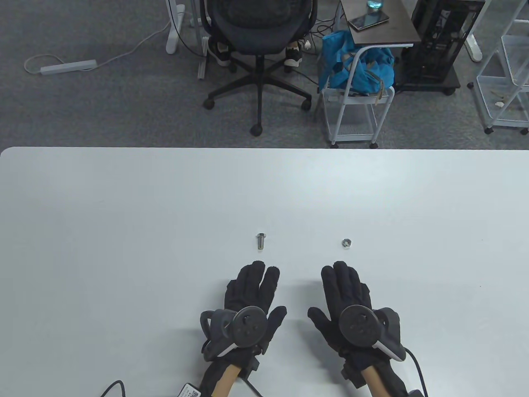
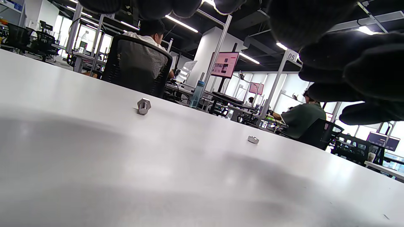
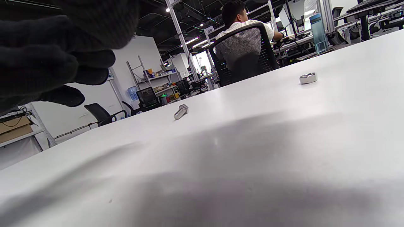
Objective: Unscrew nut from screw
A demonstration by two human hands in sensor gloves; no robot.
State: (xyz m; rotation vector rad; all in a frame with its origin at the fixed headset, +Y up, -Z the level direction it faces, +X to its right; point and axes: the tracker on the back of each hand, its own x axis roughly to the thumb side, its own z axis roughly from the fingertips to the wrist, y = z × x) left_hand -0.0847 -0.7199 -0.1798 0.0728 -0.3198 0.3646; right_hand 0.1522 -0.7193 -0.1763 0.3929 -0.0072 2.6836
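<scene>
A small silver screw (image 1: 260, 240) lies on its side on the white table (image 1: 124, 231). A silver nut (image 1: 346, 242) lies apart from it to the right. My left hand (image 1: 254, 285) lies flat and open just short of the screw, holding nothing. My right hand (image 1: 343, 285) lies flat and open just short of the nut, also empty. The left wrist view shows the screw (image 2: 143, 106) and the nut (image 2: 253, 139) ahead on the table. The right wrist view shows the screw (image 3: 181, 112) and the nut (image 3: 308, 78) too.
Beyond the table's far edge stand a black office chair (image 1: 258, 37), a white cart with a blue bag (image 1: 355, 70), and a white wire rack (image 1: 504, 82). A cable (image 1: 113, 388) lies at the near edge by my left wrist.
</scene>
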